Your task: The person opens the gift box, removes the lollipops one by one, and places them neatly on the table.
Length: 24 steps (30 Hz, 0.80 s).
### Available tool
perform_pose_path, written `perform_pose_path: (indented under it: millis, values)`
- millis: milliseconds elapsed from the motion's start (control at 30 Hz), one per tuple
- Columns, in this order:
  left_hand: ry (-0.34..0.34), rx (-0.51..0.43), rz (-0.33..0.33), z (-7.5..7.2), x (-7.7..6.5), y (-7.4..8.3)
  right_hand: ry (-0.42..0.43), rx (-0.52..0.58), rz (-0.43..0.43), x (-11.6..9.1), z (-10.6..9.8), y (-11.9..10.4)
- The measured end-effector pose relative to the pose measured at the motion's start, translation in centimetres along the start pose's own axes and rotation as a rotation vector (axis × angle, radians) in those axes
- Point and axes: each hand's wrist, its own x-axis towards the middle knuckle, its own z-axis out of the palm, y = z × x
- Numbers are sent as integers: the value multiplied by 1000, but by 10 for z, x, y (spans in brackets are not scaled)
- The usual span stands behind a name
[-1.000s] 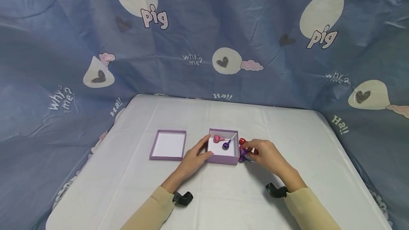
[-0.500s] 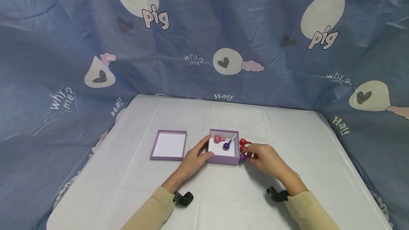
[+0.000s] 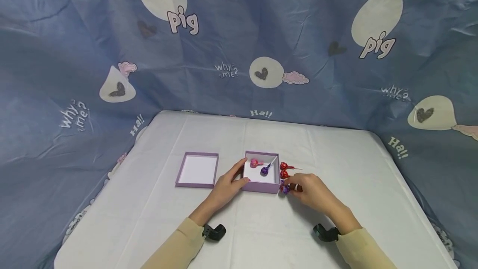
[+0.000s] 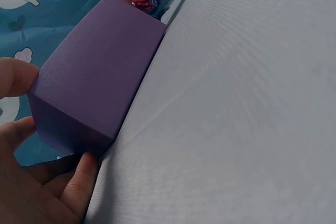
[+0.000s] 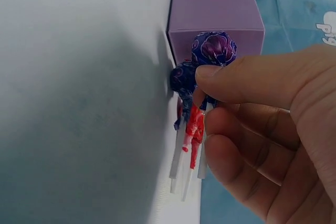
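Note:
An open purple box with a white inside stands mid-table, holding a pink lollipop and a purple lollipop. My left hand holds it from the left, thumb at the rim of the front corner and fingers along the left wall. Beside the right wall, my right hand pinches a blue-purple lollipop just under its head, between thumb and forefinger. Under it is another blue-purple lollipop. Two red lollipops lie along the same wall, sticks pointing right.
The purple-rimmed lid lies left of the box, white inside up. A white cloth covers the table. Behind it hangs a blue printed curtain.
My right hand has shifted toward the near end of the lollipop row, uncovering the two red lollipops. The left hand, box and lid have stayed in place.

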Motion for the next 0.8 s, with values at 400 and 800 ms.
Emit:
perform_pose_path:
  millis: [400,800]
  values:
    - [-15,18,-10,0,-1,-1,-41,14,29,-3,11,1]
    - [-6,41,1,0,-1,0,-64,21,69,-4,15,2]
